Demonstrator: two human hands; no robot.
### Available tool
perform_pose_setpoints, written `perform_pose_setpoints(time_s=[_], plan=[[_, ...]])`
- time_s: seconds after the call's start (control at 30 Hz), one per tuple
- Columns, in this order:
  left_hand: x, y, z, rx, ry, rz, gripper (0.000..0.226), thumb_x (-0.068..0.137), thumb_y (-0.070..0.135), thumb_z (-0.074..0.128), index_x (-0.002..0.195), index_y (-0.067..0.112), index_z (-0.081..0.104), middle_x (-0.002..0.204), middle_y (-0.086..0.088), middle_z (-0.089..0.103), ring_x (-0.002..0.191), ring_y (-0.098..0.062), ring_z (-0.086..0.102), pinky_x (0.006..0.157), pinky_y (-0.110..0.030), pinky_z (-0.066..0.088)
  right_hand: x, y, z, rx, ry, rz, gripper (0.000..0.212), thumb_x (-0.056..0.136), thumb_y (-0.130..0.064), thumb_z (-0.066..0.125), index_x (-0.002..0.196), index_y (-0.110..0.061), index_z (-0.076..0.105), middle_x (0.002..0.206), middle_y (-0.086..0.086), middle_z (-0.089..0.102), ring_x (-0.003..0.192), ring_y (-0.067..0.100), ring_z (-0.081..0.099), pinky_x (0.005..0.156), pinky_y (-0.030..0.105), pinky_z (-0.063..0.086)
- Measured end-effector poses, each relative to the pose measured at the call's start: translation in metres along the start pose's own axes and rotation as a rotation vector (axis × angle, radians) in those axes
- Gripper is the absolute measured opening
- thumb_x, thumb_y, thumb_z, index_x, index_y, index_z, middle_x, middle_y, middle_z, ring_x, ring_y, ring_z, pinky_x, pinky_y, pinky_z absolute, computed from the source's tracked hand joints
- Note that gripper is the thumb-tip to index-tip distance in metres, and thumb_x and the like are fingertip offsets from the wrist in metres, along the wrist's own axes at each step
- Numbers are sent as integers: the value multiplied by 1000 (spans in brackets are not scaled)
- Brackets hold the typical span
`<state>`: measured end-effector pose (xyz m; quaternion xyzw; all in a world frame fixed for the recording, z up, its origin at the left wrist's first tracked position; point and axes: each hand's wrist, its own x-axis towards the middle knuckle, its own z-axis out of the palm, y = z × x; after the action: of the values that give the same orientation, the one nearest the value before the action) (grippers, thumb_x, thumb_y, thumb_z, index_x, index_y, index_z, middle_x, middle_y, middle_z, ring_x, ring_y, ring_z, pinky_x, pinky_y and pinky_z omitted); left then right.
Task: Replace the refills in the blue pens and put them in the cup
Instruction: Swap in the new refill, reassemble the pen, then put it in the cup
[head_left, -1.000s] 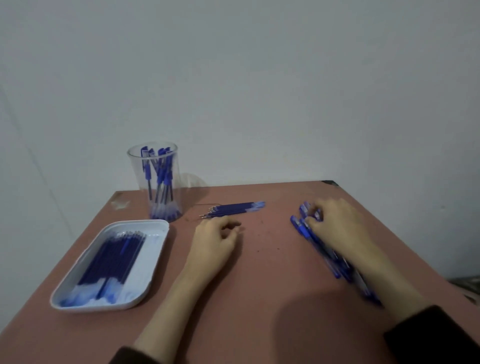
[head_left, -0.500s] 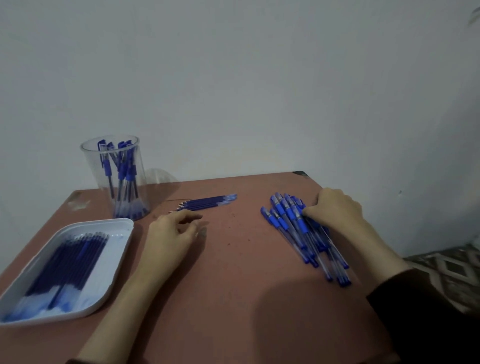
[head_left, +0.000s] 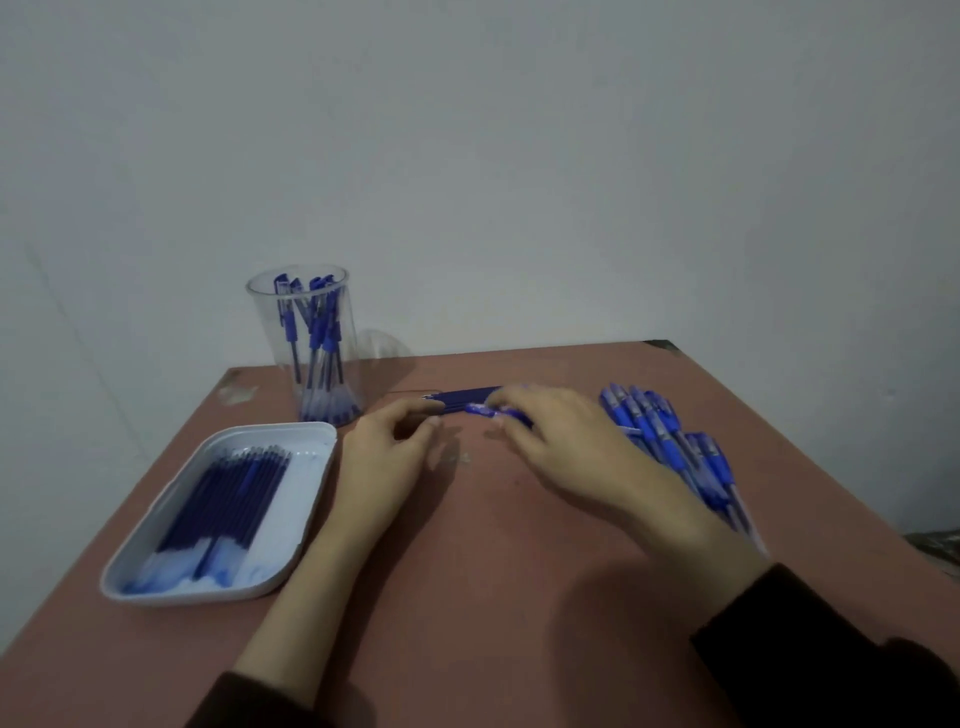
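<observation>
My left hand (head_left: 382, 462) rests on the reddish-brown table (head_left: 467, 571) with its fingers loosely curled, thumb and forefinger close together and nothing between them. My right hand (head_left: 566, 447) reaches across the middle of the table, palm down, and its fingertips pinch a blue pen (head_left: 491, 411) that lies almost level and points towards my left hand; the view is blurred there, so I cannot tell exactly how the pen sits in the fingers. Just behind that pen a small bunch of loose dark blue refills (head_left: 462, 401) lies flat on the table. Beside my right wrist, on the far right, is the pile of blue pens (head_left: 670, 447), laid roughly side by side, caps away from me. The clear plastic cup (head_left: 267, 312) stands upright at the back left, near the wall, with several blue pens (head_left: 319, 338) upright inside it. In front of the cup, just left of my left forearm, a white tray (head_left: 306, 467) holds a row of refills (head_left: 228, 504).
</observation>
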<state>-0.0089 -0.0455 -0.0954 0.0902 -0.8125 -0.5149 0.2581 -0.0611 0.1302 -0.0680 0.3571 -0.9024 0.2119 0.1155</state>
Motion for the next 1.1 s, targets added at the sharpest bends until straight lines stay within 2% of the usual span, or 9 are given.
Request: perform_pose_setpoints(time_s=[0.1, 0.17, 0.3, 0.5, 0.63, 0.77, 0.9, 1.0, 1.1], plan=[[1, -2, -4, -32, -24, -19, 18, 86, 11, 63, 90, 27, 71, 86, 4, 72, 79, -5, 63, 75, -28, 49, 3, -6, 19, 34, -30, -24, 24, 94, -35, 49, 110, -23, 64, 99, -4, 66, 94, 17, 59, 79, 37, 46], [2, -2, -6, -56, -89, -30, 18, 87, 12, 63, 86, 27, 71, 79, 6, 71, 74, -6, 64, 76, -27, 51, 3, -6, 21, 78, -13, -48, 22, 92, -36, 54, 109, -28, 66, 96, -7, 68, 90, 14, 60, 78, 36, 47], [2, 3, -9, -47, -226, -54, 21, 88, 13, 64, 75, 28, 71, 54, 12, 63, 53, -2, 55, 63, -18, 46, -4, -5, 19, 135, -16, -44, 26, 89, -38, 58, 115, -39, 64, 102, -14, 71, 93, 8, 62, 80, 36, 48], [0, -1, -8, -110, -286, -74, 6, 83, 13, 70, 85, 17, 76, 77, -1, 73, 71, -7, 66, 72, -24, 54, -6, -5, 18, 125, -29, -23, 27, 89, -44, 55, 114, -43, 63, 101, -13, 71, 94, 7, 62, 79, 37, 49], [0, -4, -7, -185, -278, -113, 5, 81, 14, 73, 85, 14, 76, 82, -9, 74, 83, -25, 70, 83, -40, 56, -9, -8, 15, 72, -22, -16, 29, 90, -48, 51, 117, -46, 61, 103, -16, 71, 94, 4, 61, 75, 31, 47], [-2, -2, -5, -262, -270, -154, 5, 79, 9, 74, 84, 11, 76, 81, -13, 74, 79, -25, 70, 84, -41, 56, -10, -11, 14, 38, -11, -19, 30, 90, -51, 49, 118, -46, 61, 102, -14, 71, 95, 7, 62, 76, 33, 48], [-2, 2, -7, -292, -243, -173, 9, 77, 8, 76, 85, 12, 75, 81, -13, 74, 78, -22, 70, 82, -33, 55, -10, -12, 17, 105, 18, 1, 32, 88, -52, 52, 115, -42, 64, 102, -15, 71, 93, 4, 63, 78, 34, 51], [-4, 8, -10, -287, -247, -147, 14, 77, 4, 74, 88, 13, 73, 81, -8, 74, 75, -13, 69, 73, -17, 53, -8, -9, 18, 195, 18, 42, 30, 88, -53, 49, 101, -37, 71, 87, -13, 70, 80, 3, 61, 72, 35, 51], [-5, 12, -13, -270, -261, -124, 16, 76, 3, 75, 86, 15, 73, 76, 0, 72, 71, -7, 68, 70, -13, 52, -8, -8, 18, 146, 30, 32, 32, 89, -53, 49, 91, -30, 71, 75, -10, 67, 70, 5, 59, 65, 35, 48]])
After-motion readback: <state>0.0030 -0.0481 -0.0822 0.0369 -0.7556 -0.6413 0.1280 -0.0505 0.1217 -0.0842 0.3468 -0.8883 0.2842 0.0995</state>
